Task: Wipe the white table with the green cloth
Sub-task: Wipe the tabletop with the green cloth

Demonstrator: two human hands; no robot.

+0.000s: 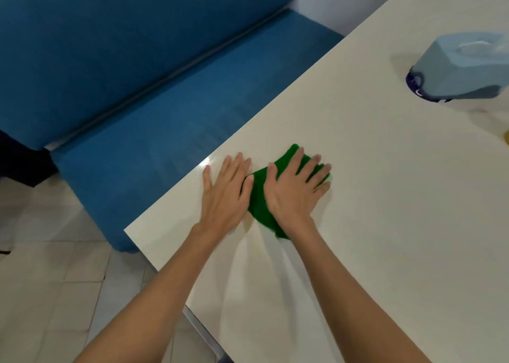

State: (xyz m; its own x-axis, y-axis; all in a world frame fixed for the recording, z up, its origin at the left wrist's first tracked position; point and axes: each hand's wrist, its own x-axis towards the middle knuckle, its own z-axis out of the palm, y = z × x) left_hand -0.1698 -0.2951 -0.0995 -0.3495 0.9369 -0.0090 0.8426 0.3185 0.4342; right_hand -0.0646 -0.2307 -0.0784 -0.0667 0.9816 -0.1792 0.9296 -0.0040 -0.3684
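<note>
Mid-wipe: the right hand point(294, 194), fingers spread, presses the cloth point(259, 197) on the table point(385, 197); left hand point(224, 194) flat beside. Next, likely sweep it across

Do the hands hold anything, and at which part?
Nothing is gripped. The right hand presses flat on the middle of the green cloth; the left hand lies flat on the white table beside it.

The white surface point(385, 197) looks smooth, with a light gloss near its edge. The green cloth point(259, 197) is a soft, matt textile. The blue seat point(165, 120) has matt woven fabric. The floor point(55, 280) has pale smooth tiles. The pale blue container point(462, 68) looks like smooth plastic.
</note>
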